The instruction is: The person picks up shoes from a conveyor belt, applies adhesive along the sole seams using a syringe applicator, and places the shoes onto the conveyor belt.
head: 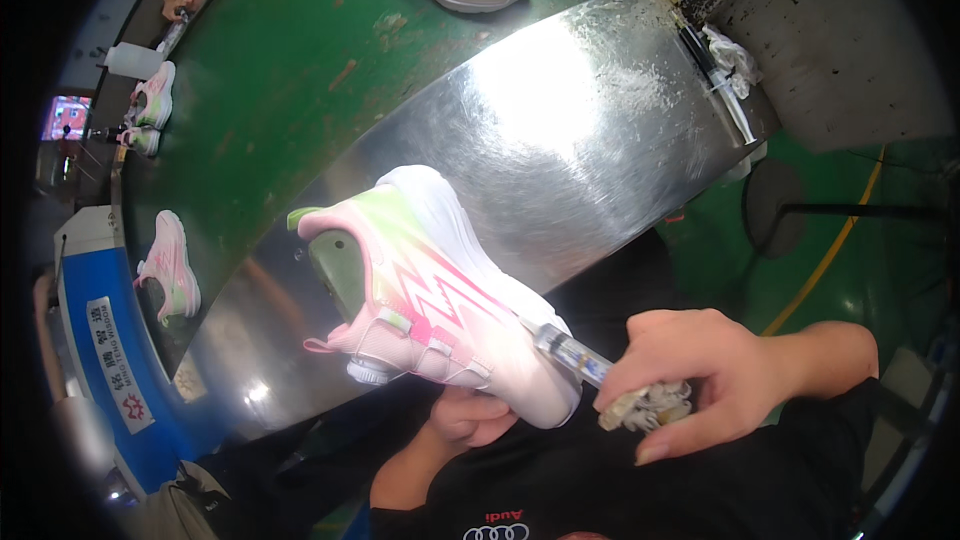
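A pink, green and white sneaker (450,292) with a dial lace closure lies tilted over the metal work surface's near edge; a green shoe last fills its opening. My left hand (472,416) grips it from below near the toe, with the fingers partly hidden behind the shoe. In my right hand (697,382) is a clear syringe (574,352), its tip touching or very near the seam between upper and white sole at the forefoot. The same hand also holds a crumpled, whitish wad of material (649,406).
The shiny metal plate (420,127) borders a green conveyor belt (285,75) carrying more sneakers (169,266). Another syringe (724,90) and a crumpled white tissue (731,60) lie by the metal post at right. A blue machine panel (112,360) stands left. Another person's hand (176,7) shows at upper left.
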{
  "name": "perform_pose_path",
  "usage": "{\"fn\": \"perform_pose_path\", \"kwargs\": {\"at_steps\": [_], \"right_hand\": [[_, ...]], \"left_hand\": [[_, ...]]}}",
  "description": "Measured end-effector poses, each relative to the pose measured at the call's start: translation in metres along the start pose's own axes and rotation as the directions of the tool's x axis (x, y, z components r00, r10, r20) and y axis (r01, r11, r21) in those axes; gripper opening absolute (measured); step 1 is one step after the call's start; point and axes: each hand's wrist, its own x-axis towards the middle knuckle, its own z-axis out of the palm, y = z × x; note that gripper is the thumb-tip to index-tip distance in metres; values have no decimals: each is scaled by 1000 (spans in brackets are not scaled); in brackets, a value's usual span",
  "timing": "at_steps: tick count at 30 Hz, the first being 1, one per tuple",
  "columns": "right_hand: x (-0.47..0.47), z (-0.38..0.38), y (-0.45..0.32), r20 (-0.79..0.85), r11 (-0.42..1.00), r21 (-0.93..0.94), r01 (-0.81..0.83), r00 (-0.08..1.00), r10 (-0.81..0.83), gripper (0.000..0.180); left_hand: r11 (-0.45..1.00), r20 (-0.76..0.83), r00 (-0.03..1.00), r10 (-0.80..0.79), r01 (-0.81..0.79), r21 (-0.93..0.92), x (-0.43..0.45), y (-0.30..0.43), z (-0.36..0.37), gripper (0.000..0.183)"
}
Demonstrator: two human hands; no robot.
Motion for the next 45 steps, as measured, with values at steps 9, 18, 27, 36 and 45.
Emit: {"fn": "perform_pose_path", "kwargs": {"at_steps": [9, 18, 27, 36, 45], "right_hand": [[-37, -10, -35, 4, 997, -75, -11, 1000, 11, 36], [-59, -14, -46, -82, 978, -204, 36, 995, -54, 40], [-55, -6, -37, -99, 875, -466, 128, 976, -196, 39], [-45, 10, -11, -36, 609, -765, 209, 931, -364, 23], [-38, 12, 4, 32, 364, -907, 212, 896, -442, 21]], "left_hand": [[990, 135, 984, -115, 124, -61, 33, -1, 15, 70], [999, 292, 955, -43, 46, -3, 76, 9, 35, 64], [992, 319, 946, 51, -13, -123, 92, 8, 44, 50], [976, 400, 912, 87, 2, -217, 104, 13, 55, 47], [985, 429, 896, 117, -48, -168, 104, 12, 57, 45]]}}
